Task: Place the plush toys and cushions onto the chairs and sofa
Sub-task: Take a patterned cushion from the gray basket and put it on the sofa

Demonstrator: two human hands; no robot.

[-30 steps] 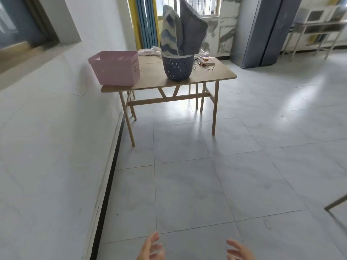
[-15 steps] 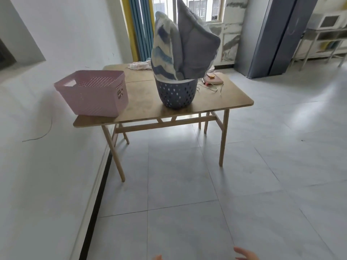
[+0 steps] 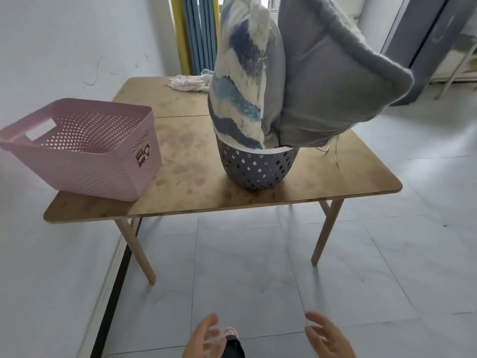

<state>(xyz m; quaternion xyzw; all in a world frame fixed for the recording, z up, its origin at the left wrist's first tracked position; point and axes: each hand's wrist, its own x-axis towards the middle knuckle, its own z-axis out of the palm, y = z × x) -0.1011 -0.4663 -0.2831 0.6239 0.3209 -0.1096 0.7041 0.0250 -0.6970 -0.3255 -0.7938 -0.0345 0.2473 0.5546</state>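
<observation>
Two cushions stand upright in a round grey perforated basket [image 3: 258, 171] on a wooden table [image 3: 196, 195]. The left one is a blue-and-white patterned cushion [image 3: 240, 81]; the right one is a plain grey cushion [image 3: 335, 83] that leans out over the table's right side. My left hand [image 3: 204, 337] and my right hand [image 3: 327, 337] are low at the bottom of the view, in front of the table, fingers relaxed and holding nothing. Both are well short of the basket.
A pink perforated crate [image 3: 82, 148] sits on the table's left end, near the white wall. A crumpled light cloth [image 3: 188, 82] lies at the table's far side. Grey tiled floor lies in front and to the right. Curtains [image 3: 196, 34] hang behind.
The table, crate and cushions have grown much larger and nearer as I walked up to them. Both hands have risen back into view at the bottom.
</observation>
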